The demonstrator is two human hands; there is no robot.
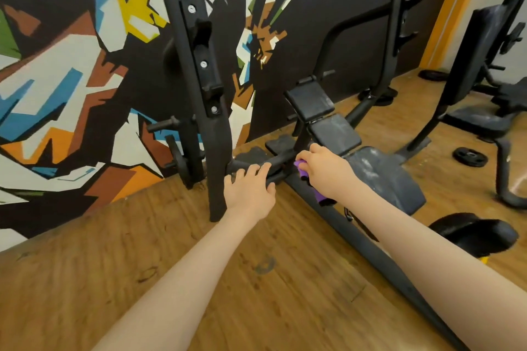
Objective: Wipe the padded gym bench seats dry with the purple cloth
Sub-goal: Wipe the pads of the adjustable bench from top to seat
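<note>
A black padded gym bench (382, 174) lies low on the wooden floor, its pads streaked with white smears. Two smaller pads (333, 134) rise toward the wall. My right hand (325, 171) is closed around the purple cloth (302, 169), which pokes out at the fingers and below the wrist, right beside the bench's left edge. My left hand (251, 185) rests with fingers curled over a black frame bar (256, 165) at the foot of the rack upright.
A black rack upright (205, 80) stands just left of my hands. A second bench (479, 117) sits at the right, with weight plates (469, 157) on the floor. A painted wall runs behind. A long black base rail (370, 248) crosses the floor.
</note>
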